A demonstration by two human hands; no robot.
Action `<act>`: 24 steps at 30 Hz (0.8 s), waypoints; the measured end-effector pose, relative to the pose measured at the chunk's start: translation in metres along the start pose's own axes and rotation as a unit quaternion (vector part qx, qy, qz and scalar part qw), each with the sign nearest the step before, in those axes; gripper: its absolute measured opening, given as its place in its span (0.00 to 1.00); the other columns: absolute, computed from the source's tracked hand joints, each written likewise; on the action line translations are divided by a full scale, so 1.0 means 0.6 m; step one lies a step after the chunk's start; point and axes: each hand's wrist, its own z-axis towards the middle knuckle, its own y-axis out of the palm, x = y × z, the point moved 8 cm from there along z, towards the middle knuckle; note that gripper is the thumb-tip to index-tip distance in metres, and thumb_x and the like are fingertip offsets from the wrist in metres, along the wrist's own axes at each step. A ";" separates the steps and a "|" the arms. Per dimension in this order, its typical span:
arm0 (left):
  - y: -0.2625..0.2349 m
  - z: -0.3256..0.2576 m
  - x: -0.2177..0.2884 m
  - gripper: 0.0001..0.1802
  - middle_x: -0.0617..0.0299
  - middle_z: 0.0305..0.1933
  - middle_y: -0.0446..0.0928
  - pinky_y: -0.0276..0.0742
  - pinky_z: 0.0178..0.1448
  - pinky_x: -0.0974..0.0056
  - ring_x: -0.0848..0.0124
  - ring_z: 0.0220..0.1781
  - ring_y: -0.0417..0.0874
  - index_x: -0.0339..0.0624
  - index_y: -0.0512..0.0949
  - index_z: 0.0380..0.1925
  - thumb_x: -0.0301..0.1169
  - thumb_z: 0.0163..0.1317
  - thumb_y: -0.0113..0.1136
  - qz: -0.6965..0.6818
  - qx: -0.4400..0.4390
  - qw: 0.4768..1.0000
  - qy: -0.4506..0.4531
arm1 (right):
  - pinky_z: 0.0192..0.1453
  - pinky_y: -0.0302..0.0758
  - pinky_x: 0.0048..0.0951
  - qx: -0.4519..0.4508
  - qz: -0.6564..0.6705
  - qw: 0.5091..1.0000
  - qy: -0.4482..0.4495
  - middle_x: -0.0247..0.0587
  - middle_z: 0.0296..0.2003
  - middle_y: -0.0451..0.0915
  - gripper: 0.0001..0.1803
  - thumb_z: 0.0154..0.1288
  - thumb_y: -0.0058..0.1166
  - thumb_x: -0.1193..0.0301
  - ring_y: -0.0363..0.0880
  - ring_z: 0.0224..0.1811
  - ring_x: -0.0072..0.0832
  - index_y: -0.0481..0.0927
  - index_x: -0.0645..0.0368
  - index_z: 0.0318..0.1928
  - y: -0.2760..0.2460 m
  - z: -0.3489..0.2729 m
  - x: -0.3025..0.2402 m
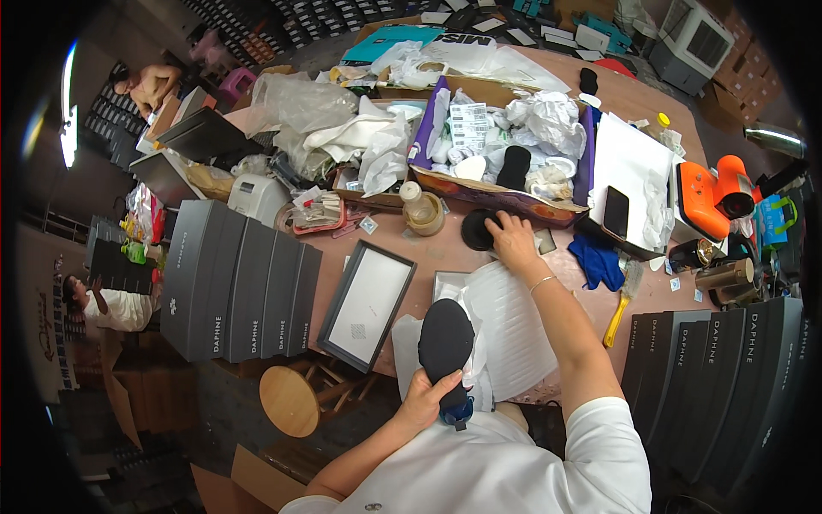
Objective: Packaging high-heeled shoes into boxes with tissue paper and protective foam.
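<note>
Shoe [445, 343], smooth black sole, left hand [425, 399]

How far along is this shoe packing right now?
Done: dark shoeboxes stand closed in a row. In hand: the left hand holds a black shoe sole-up over white wrapping paper; the right hand rests on a round black item. Left: the open box tray holds no shoe.

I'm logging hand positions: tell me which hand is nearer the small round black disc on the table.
Right. The right hand rests on the round black disc, fingers touching it. The left hand is far below, gripping a black shoe.
</note>
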 end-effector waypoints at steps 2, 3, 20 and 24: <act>-0.006 -0.004 0.018 0.10 0.66 0.42 0.78 0.75 0.48 0.68 0.78 0.42 0.77 0.38 0.77 0.45 0.26 0.63 0.59 -0.008 0.013 1.000 0.015 | 0.55 0.65 0.40 0.127 0.091 0.987 0.027 0.45 0.56 0.70 0.27 0.54 0.56 0.72 0.71 0.54 0.40 0.73 0.51 0.58 -0.065 0.001 0.004; -0.003 -0.003 0.025 0.09 0.67 0.41 0.78 0.74 0.47 0.70 0.78 0.41 0.77 0.38 0.78 0.43 0.26 0.63 0.60 -0.014 0.016 1.000 0.019 | 0.57 0.64 0.41 0.193 0.138 0.970 0.044 0.46 0.57 0.69 0.28 0.54 0.56 0.74 0.70 0.55 0.42 0.72 0.53 0.59 -0.126 -0.010 0.009; 0.057 -0.039 0.013 0.04 0.69 0.31 0.78 0.76 0.38 0.72 0.81 0.32 0.77 0.37 0.80 0.33 0.27 0.61 0.63 0.158 -0.122 0.980 -0.009 | 0.35 0.76 0.37 0.086 0.324 0.940 0.060 0.44 0.32 0.74 0.09 0.56 0.60 0.74 0.78 0.31 0.44 0.78 0.60 0.39 -0.286 -0.225 -0.188; 0.075 -0.043 0.023 0.08 0.69 0.36 0.78 0.73 0.42 0.73 0.82 0.37 0.75 0.36 0.79 0.40 0.25 0.60 0.62 0.236 -0.164 0.957 0.024 | 0.35 0.76 0.40 0.114 0.249 0.954 0.126 0.44 0.32 0.74 0.09 0.57 0.58 0.73 0.78 0.33 0.46 0.77 0.58 0.40 -0.330 -0.272 -0.146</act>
